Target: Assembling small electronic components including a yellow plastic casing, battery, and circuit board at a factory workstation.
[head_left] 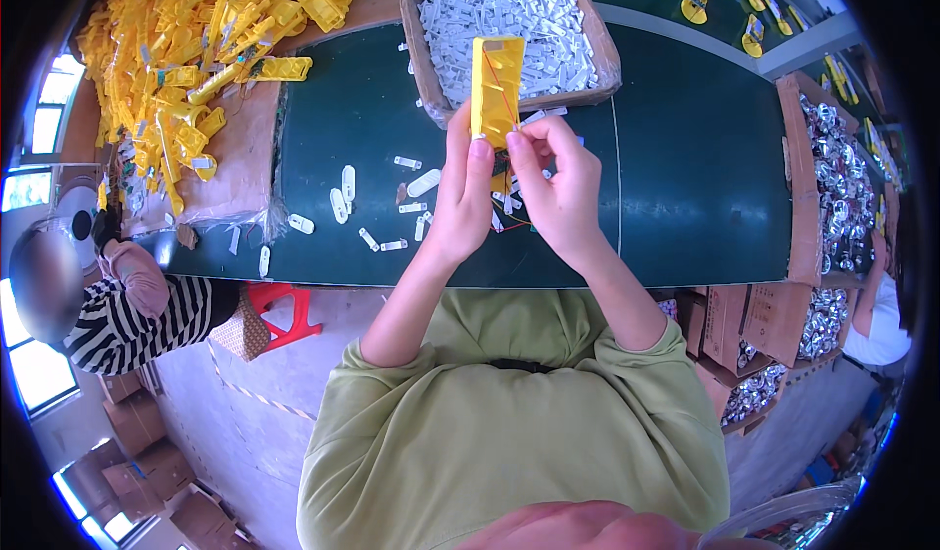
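Observation:
A yellow plastic housing, hollow side showing, is held upright above the dark green bench. My left hand is closed round its lower left side, the thumb resting on the edge. At its lower right my right hand pinches with thumb and forefinger, beside a thin red wire that runs along the housing. Whether those fingertips grip the wire or the housing's edge is too small to tell. Below the hands, more wire and small white pieces show in part. Several small white plastic pieces lie loose left of my left hand.
A cardboard box full of white plastic parts stands behind the housing. Yellow housings are heaped at the far left on cardboard. Boxes of shiny silver parts line the right end. A person in striped clothing works at the left, another person at the right.

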Demonstrator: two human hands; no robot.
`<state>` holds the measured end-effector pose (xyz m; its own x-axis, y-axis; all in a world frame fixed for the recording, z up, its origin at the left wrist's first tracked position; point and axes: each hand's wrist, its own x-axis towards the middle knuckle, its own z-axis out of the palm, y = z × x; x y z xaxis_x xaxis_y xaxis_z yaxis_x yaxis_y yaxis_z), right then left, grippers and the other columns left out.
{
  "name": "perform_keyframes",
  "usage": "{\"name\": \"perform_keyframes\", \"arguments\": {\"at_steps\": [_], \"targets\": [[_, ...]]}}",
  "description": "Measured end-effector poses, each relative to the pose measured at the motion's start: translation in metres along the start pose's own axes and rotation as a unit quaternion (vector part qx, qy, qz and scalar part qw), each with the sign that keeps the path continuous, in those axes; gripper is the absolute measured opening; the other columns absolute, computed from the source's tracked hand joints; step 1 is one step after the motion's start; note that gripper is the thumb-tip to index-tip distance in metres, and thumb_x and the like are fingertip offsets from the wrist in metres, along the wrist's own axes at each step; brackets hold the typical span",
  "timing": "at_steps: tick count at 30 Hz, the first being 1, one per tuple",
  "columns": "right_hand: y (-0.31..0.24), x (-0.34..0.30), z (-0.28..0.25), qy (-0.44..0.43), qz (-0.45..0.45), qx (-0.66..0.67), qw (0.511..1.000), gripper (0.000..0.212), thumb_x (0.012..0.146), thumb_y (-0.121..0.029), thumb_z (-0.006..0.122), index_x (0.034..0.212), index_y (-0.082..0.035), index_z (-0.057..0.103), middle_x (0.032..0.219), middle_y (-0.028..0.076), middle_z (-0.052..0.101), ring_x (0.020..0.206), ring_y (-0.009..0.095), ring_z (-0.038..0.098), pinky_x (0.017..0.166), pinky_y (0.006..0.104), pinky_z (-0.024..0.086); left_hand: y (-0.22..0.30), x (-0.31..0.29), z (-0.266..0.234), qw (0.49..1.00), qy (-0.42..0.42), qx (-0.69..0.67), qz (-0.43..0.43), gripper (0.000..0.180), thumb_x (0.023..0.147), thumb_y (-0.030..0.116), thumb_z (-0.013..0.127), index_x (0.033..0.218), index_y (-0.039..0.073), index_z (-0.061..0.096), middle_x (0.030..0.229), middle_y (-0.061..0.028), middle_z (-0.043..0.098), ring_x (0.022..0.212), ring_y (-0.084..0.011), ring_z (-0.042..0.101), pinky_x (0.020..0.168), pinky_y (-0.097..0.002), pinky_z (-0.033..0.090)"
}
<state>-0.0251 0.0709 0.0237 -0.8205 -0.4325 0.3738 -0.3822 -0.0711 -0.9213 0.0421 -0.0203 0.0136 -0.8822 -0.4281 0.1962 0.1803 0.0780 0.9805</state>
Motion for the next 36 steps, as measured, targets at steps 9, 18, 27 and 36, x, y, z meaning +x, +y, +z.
{"name": "perform_keyframes", "arguments": {"at_steps": [9,18,27,36], "targets": [[0.015,-0.003,0.008,0.015,-0.215,-0.274,0.937,0.013,0.074,-0.004,0.064,0.077,-0.006,0.051,0.066,0.007,0.05,0.059,0.025,0.049,0.055,0.0374,0.039,-0.009,0.017,0.007,0.983,0.047,-0.154,-0.086,0.042,0.101,0.028,0.03,0.137,0.007,0.027,0.119,-0.0096,0.046,0.107,-0.0161,0.047,0.094,-0.031,0.038],[0.041,0.016,-0.062,-0.073,-0.079,-0.297,0.949,0.009,0.079,-0.01,0.063,0.083,-0.004,0.06,0.078,0.009,0.059,0.077,0.027,0.059,0.063,0.0376,0.047,-0.004,0.025,-0.011,0.983,-0.001,-0.153,-0.103,0.045,0.09,0.01,0.036,0.133,0.007,0.026,0.091,-0.0122,0.054,0.076,-0.019,0.056,0.067,-0.0337,0.049],[0.07,0.037,-0.068,-0.367,-0.11,-0.447,0.808,0.025,0.08,-0.016,0.063,0.1,-0.005,0.056,0.081,0.012,0.06,0.079,0.029,0.062,0.069,0.0358,0.051,-0.015,0.019,-0.025,0.989,-0.008,-0.098,-0.114,0.047,0.087,0.007,0.036,0.133,0.005,0.027,0.094,-0.0116,0.054,0.078,-0.0185,0.056,0.069,-0.033,0.049],[0.04,0.012,-0.091,-0.127,0.302,0.371,0.869,0.04,0.088,-0.019,0.047,0.122,0.002,0.044,0.086,0.017,0.063,0.076,0.021,0.062,0.07,0.0314,0.05,-0.016,0.008,-0.024,0.989,-0.018,-0.077,-0.122,0.047,0.087,0.007,0.037,0.132,0.004,0.027,0.094,-0.0115,0.054,0.077,-0.017,0.057,0.07,-0.0321,0.05]]}}
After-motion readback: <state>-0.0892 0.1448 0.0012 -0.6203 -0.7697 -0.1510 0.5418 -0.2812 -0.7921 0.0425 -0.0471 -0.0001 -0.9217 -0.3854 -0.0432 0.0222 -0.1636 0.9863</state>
